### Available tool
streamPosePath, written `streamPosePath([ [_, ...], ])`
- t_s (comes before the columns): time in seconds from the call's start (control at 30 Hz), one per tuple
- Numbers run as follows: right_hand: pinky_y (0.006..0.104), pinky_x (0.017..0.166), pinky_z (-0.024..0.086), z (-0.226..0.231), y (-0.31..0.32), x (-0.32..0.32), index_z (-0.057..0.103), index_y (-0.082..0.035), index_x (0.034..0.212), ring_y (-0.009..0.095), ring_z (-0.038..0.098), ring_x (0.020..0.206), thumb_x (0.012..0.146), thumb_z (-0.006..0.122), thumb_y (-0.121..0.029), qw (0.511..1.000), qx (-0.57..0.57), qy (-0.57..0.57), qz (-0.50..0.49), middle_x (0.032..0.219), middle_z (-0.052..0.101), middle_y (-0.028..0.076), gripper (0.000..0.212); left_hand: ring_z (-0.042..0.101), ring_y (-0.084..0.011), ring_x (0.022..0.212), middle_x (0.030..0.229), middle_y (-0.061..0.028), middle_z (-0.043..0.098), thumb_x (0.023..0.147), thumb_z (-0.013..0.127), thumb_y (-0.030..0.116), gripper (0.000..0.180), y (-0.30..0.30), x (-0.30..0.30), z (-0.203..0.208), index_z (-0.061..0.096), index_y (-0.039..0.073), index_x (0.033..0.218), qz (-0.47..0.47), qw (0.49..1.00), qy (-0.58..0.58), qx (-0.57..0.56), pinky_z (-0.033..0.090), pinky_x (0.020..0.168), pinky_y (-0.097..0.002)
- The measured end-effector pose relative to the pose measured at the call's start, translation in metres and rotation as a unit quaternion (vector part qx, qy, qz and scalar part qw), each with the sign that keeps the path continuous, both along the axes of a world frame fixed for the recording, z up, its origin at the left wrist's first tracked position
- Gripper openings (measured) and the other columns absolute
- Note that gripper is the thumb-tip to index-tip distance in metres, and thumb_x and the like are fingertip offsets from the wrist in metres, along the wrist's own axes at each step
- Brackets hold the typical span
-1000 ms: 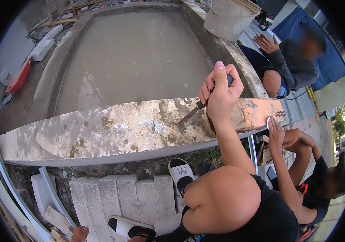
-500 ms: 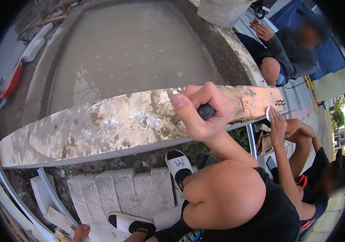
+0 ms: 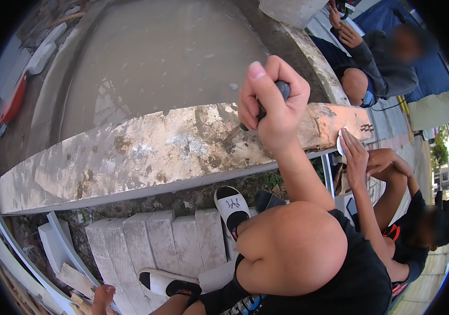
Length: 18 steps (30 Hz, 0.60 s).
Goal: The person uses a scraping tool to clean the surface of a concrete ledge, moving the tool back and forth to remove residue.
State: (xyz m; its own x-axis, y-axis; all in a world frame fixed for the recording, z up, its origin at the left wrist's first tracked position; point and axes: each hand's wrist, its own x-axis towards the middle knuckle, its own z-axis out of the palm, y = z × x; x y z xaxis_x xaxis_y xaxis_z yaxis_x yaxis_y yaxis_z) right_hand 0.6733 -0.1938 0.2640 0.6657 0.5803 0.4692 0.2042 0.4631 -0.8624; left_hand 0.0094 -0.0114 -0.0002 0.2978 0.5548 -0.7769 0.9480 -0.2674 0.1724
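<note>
My right hand [image 3: 276, 105] is closed in a fist around the black handle [image 3: 283, 90] of a hand tool, thumb uppermost. Its working end is mostly hidden behind my fingers, so I cannot tell its kind. The fist is over the low plastered wall [image 3: 130, 152], whose pale coating is patchy and flaking, with a brownish scraped spot just left of the hand. At the lower left edge, partly cut off, my left hand [image 3: 104, 295] looks curled closed beside a wooden board; what it may hold does not show.
A co-worker's hand [image 3: 354, 152] presses a white disc [image 3: 341, 143] on the wall's orange end. Another person [image 3: 387, 68] sits beyond. Murky water [image 3: 161, 58] fills the basin behind the wall. Grey blocks [image 3: 156, 239] lie near my sandals [image 3: 232, 207]; metal profiles [image 3: 64, 244] stand left.
My right hand has moved up and slightly right with the tool, its wrist tilting upward. The co-worker's hand with the white disc has shifted left along the wall.
</note>
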Motion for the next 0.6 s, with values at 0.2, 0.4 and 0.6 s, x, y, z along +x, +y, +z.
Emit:
streamPosePath([
  [0.2, 0.0243, 0.039, 0.029, -0.004, -0.005, -0.025, 0.037, -0.008, 0.070, 0.008, 0.038, 0.041, 0.097, 0.058, -0.005, 0.942, 0.009, -0.334, -0.025, 0.052, 0.045, 0.004, 0.034, 0.073, -0.0255, 0.076, 0.081, -0.0132, 0.075, 0.091, 0.063, 0.021, 0.025, -0.002, -0.025, -0.012, 0.075, 0.001, 0.098, 0.136, 0.989, -0.052, -0.024, 0.057, 0.072, -0.0373],
  [0.4, 0.0244, 0.038, 0.030, -0.005, -0.009, -0.002, 0.036, -0.008, 0.071, 0.008, 0.037, 0.040, 0.099, 0.056, -0.006, 0.998, 0.014, -0.067, -0.009, 0.052, 0.045, 0.003, 0.035, 0.070, -0.0191, 0.070, 0.080, -0.0139, 0.074, 0.095, 0.060, 0.016, 0.024, 0.008, -0.034, -0.007, 0.073, -0.003, 0.099, -0.093, 0.996, -0.014, -0.007, 0.057, 0.067, -0.0336],
  [0.6, 0.0252, 0.037, 0.033, -0.014, -0.017, -0.013, 0.035, -0.008, 0.077, 0.008, 0.039, 0.042, 0.102, 0.051, -0.007, 0.995, 0.068, -0.068, 0.028, 0.054, 0.045, 0.006, 0.030, 0.071, -0.0244, 0.072, 0.078, -0.0144, 0.073, 0.089, 0.062, 0.018, 0.021, 0.003, -0.043, 0.001, 0.075, 0.001, 0.089, 0.109, 0.993, -0.050, 0.012, 0.056, 0.068, -0.0367],
])
